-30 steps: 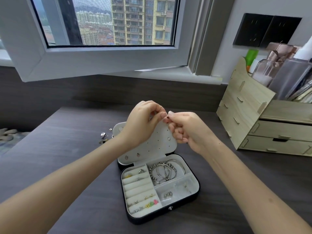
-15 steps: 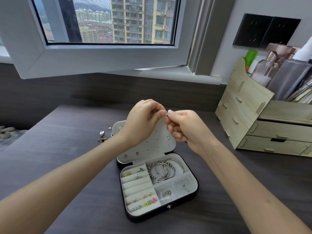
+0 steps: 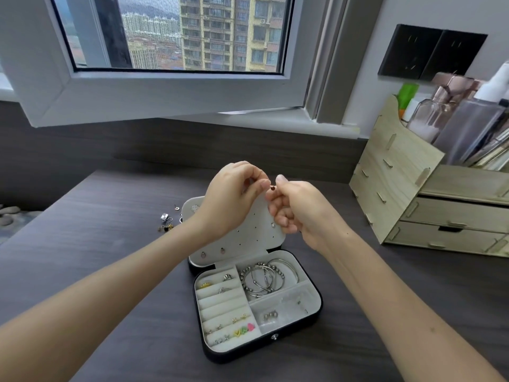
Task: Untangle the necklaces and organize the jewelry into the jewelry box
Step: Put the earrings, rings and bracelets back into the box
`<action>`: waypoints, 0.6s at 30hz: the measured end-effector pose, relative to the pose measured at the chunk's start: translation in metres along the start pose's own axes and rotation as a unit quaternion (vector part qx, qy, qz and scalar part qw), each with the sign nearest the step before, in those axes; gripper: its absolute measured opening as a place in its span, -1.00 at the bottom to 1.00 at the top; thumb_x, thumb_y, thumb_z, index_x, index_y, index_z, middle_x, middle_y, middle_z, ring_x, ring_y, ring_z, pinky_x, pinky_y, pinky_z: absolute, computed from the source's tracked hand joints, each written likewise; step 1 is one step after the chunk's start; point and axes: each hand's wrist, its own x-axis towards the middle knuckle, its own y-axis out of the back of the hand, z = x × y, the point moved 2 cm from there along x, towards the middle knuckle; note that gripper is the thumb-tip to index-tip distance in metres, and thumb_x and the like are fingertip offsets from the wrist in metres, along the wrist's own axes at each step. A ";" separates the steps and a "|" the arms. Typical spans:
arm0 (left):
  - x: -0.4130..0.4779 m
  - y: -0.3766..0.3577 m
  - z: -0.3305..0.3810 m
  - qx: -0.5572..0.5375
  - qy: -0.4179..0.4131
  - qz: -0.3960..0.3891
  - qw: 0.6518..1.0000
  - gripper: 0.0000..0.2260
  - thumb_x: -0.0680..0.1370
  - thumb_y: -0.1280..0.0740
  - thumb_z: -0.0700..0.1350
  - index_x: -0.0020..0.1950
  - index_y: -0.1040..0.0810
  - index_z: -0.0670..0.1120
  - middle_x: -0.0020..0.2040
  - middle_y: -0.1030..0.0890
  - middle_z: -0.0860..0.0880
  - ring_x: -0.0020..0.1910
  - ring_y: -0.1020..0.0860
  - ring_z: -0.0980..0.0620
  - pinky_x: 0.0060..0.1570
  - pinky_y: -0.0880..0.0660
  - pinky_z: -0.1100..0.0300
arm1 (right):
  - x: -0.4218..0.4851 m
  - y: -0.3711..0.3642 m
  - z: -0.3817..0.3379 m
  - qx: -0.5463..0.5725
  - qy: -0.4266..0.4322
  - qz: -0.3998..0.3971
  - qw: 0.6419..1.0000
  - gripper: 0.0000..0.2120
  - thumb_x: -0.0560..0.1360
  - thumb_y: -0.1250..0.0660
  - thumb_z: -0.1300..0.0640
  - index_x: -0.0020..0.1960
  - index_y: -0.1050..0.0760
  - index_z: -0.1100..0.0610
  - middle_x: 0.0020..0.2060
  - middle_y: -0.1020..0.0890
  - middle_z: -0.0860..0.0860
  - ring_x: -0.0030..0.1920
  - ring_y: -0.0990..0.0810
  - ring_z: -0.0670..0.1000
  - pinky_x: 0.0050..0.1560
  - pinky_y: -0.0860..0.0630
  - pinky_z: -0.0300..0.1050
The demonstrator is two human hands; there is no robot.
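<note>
Matt, dark wood-grain table (image 3: 110, 257) carries a jewelry box (image 3: 242, 351) with a smooth black shell and a pale, soft-looking matt lining (image 3: 217, 303). Polished silver-toned metal bangles (image 3: 275, 274) gleam in its 1 o'clock compartment. Above it is an earring (image 3: 272, 188) with a glossy red bead. At 2 o'clock, a pale, unvarnished-looking wooden organizer (image 3: 396, 183) holds clear, glossy bottles (image 3: 429, 119).

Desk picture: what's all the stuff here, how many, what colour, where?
jewelry box: one, black, white inside, open mid-desk
bangles: several, silver, box's far right compartment
tiny piece: one, red, between both hands' fingertips
loose jewelry: few, silver and gold, desk left of box
wooden organizer: one, pale, desk's right
desk: one, dark brown, underneath
window: one, white-framed, behind
left hand: one, above box, pinching tiny piece
right hand: one, above box, pinching tiny piece
</note>
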 end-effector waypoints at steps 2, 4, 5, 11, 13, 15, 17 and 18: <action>0.000 0.000 -0.001 -0.002 0.002 0.000 1.000 -0.84 0.49 -0.27 -0.06 -0.18 -0.57 -0.10 -0.23 -0.50 0.14 -0.19 -0.46 0.07 -0.19 -0.28 0.47 | 0.000 -0.001 0.000 -0.001 0.004 -0.004 1.000 -0.66 0.65 -0.04 0.08 -0.24 -0.39 0.17 -0.46 -0.42 0.03 -0.58 -0.28 -0.10 -0.61 -0.13 -0.29; 0.000 0.001 -0.001 -0.017 0.015 0.001 1.000 -0.89 0.52 -0.34 -0.13 -0.18 -0.59 -0.11 -0.23 -0.52 0.12 -0.21 -0.47 0.08 -0.22 -0.30 0.43 | -0.001 0.000 0.001 -0.003 0.036 0.002 0.999 -0.70 0.64 -0.08 0.13 -0.23 -0.40 0.17 -0.44 -0.42 0.02 -0.54 -0.29 -0.10 -0.59 -0.19 -0.31; 0.000 0.002 -0.001 -0.030 0.032 0.000 0.999 -0.91 0.52 -0.36 -0.14 -0.18 -0.60 -0.10 -0.25 -0.52 0.12 -0.25 -0.45 0.13 -0.24 -0.33 0.40 | -0.001 0.001 0.002 -0.004 0.057 0.012 0.998 -0.72 0.63 -0.11 0.16 -0.22 -0.41 0.18 -0.43 -0.43 0.02 -0.52 -0.31 -0.10 -0.57 -0.23 -0.32; 0.003 0.004 0.002 -0.096 0.102 -0.052 0.989 -0.85 0.50 -0.40 -0.04 -0.16 -0.65 -0.10 -0.41 -0.51 -0.01 -0.45 -0.34 0.13 -0.42 -0.39 0.18 | -0.009 0.010 0.007 -0.113 0.220 0.110 0.963 -0.87 0.55 -0.27 0.23 -0.14 -0.49 0.26 -0.36 -0.57 0.04 -0.41 -0.49 -0.09 -0.40 -0.44 -0.25; 0.004 0.006 0.004 -0.118 0.114 -0.083 0.983 -0.83 0.50 -0.39 -0.01 -0.16 -0.65 -0.10 -0.49 -0.41 0.07 -0.50 -0.29 0.13 -0.46 -0.35 0.21 | -0.011 0.013 0.011 -0.188 0.294 0.141 0.927 -0.90 0.53 -0.30 0.23 -0.15 -0.51 0.23 -0.33 -0.59 0.03 -0.35 -0.53 -0.09 -0.32 -0.49 -0.22; 0.005 0.007 0.007 -0.138 0.130 -0.117 0.975 -0.81 0.52 -0.37 0.00 -0.18 -0.65 -0.09 -0.52 -0.43 0.13 -0.48 -0.30 0.11 -0.48 -0.34 0.22 | -0.012 0.015 0.015 -0.269 0.377 0.170 0.870 -0.88 0.53 -0.29 0.23 -0.16 -0.50 0.25 -0.32 -0.56 0.01 -0.31 -0.49 -0.08 -0.30 -0.42 -0.25; 0.007 0.009 0.009 -0.142 0.150 -0.149 0.967 -0.78 0.54 -0.34 0.01 -0.23 -0.64 -0.06 -0.47 -0.51 0.18 -0.40 -0.36 0.09 -0.47 -0.35 0.23 | -0.011 0.015 0.019 -0.335 0.456 0.187 0.803 -0.85 0.54 -0.24 0.21 -0.14 -0.49 0.27 -0.29 -0.56 0.05 -0.32 -0.47 -0.07 -0.31 -0.39 -0.22; 0.008 0.010 0.010 -0.139 0.159 -0.162 0.964 -0.76 0.54 -0.32 0.02 -0.27 -0.63 -0.04 -0.43 -0.54 0.18 -0.37 -0.39 0.10 -0.46 -0.36 0.26 | -0.011 0.016 0.020 -0.361 0.489 0.189 0.771 -0.85 0.54 -0.21 0.21 -0.12 -0.48 0.27 -0.28 -0.55 0.07 -0.33 -0.49 -0.01 -0.34 -0.40 -0.17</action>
